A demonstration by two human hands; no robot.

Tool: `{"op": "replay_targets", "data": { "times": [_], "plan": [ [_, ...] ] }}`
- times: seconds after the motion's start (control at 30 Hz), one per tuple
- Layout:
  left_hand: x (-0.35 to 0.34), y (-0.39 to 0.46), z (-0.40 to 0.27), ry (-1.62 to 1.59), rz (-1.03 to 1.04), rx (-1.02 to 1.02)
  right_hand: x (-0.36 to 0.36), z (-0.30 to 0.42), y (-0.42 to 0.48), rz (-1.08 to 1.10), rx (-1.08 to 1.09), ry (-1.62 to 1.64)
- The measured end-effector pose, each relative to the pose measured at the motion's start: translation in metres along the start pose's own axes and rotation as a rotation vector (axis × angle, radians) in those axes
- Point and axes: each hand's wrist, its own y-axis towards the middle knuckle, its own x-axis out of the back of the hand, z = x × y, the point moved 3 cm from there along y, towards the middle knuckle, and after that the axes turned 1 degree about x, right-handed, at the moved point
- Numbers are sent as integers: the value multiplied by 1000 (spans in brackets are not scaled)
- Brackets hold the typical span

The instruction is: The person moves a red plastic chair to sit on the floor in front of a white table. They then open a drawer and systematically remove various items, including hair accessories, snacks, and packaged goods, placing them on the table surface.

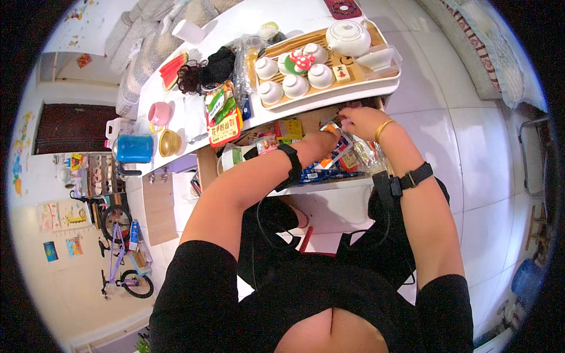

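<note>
An open drawer [291, 190] under the white table holds snack packets, clear plastic wrapping [368, 154] and blue packets [315, 174]. My left hand [324, 143] reaches into it from the left, beside a white, blue and orange packet [337, 150]; its fingers are partly hidden, so a grip cannot be made out. My right hand [355, 119], with a gold bangle, is at the drawer's back right, fingers bent close to a small pinkish thing. Whether it holds this is unclear. A yellow packet [289, 129] lies left of my hands.
Above the drawer, a tea tray [329, 95] bears a white teapot [348, 37] and several cups. Left of it on the table are a noodle packet [224, 119], a dark hair piece [216, 68], a pink cup [160, 113], a yellow cup [170, 143] and a blue container [133, 148].
</note>
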Motion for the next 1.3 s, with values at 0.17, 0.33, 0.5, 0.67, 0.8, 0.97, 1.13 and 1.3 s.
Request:
{"op": "replay_targets", "data": {
  "times": [0.17,0.33,0.5,0.67,0.8,0.97,1.13,1.3],
  "plan": [
    [-14,9,4,48,-61,17,-1,-1,3,11,-7,20],
    [-20,10,9,37,-49,-20,1,1,1,16,-5,20],
    [-20,12,8,74,10,-87,7,7,-4,19,-24,15],
    [-24,13,2,55,-41,-29,-2,-4,1,-26,21,-3],
    [21,-21,1,-343,-84,77,-1,-3,2,-50,37,-13],
    [56,-86,10,-271,-344,84,5,5,1,8,-16,4],
    [94,-147,28,-423,-624,183,0,0,2,8,4,-2],
    [123,-175,85,-813,-829,438,-1,-1,2,38,8,-6]
  ]
}}
